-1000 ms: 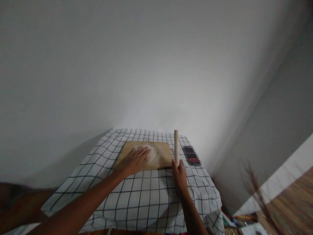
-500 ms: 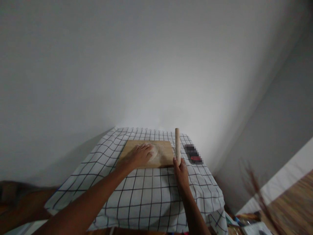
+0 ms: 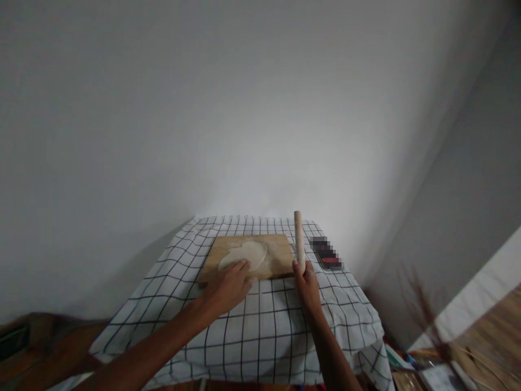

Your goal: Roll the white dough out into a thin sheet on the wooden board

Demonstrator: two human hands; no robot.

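A flat, pale sheet of dough (image 3: pixel 248 253) lies on the wooden board (image 3: pixel 280 255), uneven in outline, with flour dusted beside it. My left hand (image 3: pixel 230 285) rests at the dough's near edge, fingertips on or against it and the thumb apart. Part of that edge is hidden under the fingers. Held upright just off the board's right side is a wooden rolling pin (image 3: pixel 299 239). My right hand (image 3: pixel 307 279) is closed around its lower end.
A white tablecloth with dark checks (image 3: pixel 244 336) covers the table. Right of the rolling pin lies a dark flat object, partly pixelated (image 3: pixel 325 254). A plain wall (image 3: pixel 252 136) rises behind the table. Assorted items (image 3: pixel 423 374) sit low at the right.
My left hand has drawn back from the middle of the dough to its near edge, uncovering most of it. The right hand still holds the rolling pin upright. The view has shifted slightly.
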